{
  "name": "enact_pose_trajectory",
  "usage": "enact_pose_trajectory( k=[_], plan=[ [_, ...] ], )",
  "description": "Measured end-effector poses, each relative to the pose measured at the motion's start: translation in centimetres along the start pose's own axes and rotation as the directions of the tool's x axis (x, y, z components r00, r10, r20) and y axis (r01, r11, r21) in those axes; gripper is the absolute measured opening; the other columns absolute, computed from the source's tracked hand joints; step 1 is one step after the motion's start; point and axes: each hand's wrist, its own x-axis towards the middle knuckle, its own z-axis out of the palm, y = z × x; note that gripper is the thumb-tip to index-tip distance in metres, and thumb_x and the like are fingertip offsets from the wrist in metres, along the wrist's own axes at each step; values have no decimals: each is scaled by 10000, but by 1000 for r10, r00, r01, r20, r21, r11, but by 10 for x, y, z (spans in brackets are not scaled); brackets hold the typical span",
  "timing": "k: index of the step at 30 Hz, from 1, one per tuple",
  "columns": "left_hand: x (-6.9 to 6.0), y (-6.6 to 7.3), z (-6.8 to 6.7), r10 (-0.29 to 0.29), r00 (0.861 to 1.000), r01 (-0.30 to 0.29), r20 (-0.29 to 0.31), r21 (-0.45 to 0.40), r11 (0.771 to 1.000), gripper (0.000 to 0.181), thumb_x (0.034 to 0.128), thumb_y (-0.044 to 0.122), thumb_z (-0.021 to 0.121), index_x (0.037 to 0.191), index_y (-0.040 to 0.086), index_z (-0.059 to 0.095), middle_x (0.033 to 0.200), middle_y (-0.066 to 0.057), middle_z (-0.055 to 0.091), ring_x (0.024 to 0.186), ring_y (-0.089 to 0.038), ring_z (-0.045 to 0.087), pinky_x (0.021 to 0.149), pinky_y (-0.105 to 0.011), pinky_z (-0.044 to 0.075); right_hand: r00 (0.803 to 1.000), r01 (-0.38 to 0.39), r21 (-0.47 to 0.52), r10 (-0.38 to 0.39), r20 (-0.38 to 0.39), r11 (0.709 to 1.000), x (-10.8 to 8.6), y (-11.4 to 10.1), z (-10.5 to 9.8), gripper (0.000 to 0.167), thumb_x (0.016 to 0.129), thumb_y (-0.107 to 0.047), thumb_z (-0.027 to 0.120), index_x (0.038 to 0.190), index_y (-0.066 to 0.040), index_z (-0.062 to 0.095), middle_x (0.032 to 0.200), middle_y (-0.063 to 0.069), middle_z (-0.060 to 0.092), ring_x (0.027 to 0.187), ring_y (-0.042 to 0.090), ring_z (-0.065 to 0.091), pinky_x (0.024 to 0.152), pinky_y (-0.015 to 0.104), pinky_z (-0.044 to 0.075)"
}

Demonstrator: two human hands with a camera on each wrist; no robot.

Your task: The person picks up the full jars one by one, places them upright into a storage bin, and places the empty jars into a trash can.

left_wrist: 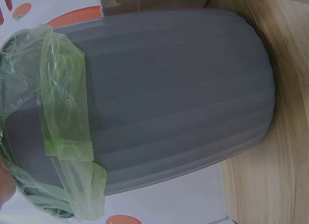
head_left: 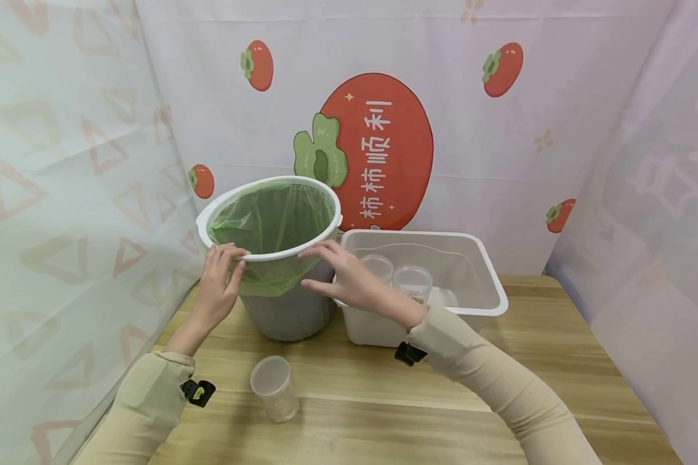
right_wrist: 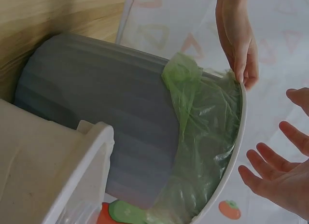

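Note:
A grey trash can (head_left: pixel 291 316) with a white rim ring (head_left: pixel 279 254) stands on the table, lined with a green plastic bag (head_left: pixel 270 284) folded down over its outside. My left hand (head_left: pixel 216 284) pinches the front left of the ring, fingers on top and thumb below. Over the front right of the rim hovers my right hand (head_left: pixel 351 278); its fingers (right_wrist: pixel 282 161) are spread and apart from the ring in the right wrist view. The left wrist view shows the bag's uneven green edge (left_wrist: pixel 67 89) hanging on the can's ribbed side.
A clear plastic cup (head_left: pixel 274 387) stands on the wooden table (head_left: pixel 384 413) in front of the can. Close on the right is a white plastic bin (head_left: pixel 372 328) holding clear containers (head_left: pixel 413 281). Printed curtains (head_left: pixel 209 116) enclose the back and sides.

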Motion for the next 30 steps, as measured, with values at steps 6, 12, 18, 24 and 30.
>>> enact_pose_trajectory(
  k=[6,12,18,24,30],
  plan=[
    [0,0,0,7,1000,-7,-8,-5,1000,165,806,-92,504,964,-57,537,983,-232,500,1043,-390,407,1032,-524,146,998,58,14,-58,3,998,-6,-2,11,358,761,-142,686,1071,-7,569,1058,92,523,1012,181,512,883,251,418],
    [0,0,0,19,1000,-19,-20,-12,1000,172,792,-106,508,952,-52,544,969,-229,507,1023,-385,417,1019,-537,160,997,71,46,-72,16,996,-13,-3,23,351,760,-139,688,1068,-22,567,1043,84,530,988,177,533,871,226,424],
    [1,-1,-1,12,1000,-12,-14,1,1000,158,800,-93,510,950,-54,543,971,-227,509,1027,-385,416,1012,-544,168,997,14,98,-21,68,995,-22,-5,39,334,774,-150,676,1074,-49,569,1053,65,533,1005,154,522,867,224,424],
    [1,0,-1,8,1000,-8,-9,8,1000,152,802,-86,513,948,-55,542,972,-229,510,1026,-387,415,1012,-536,172,993,3,125,-17,116,992,-31,-6,59,331,782,-159,669,1073,-33,572,1044,68,555,1002,151,517,864,190,414],
    [1,1,-2,6,1000,-6,1,15,1000,154,806,-82,510,954,-55,541,977,-229,509,1031,-387,412,1018,-522,169,985,-3,115,-17,173,993,-39,-7,74,343,792,-189,660,1087,-40,569,1036,67,558,988,132,522,846,169,419]
  ],
)
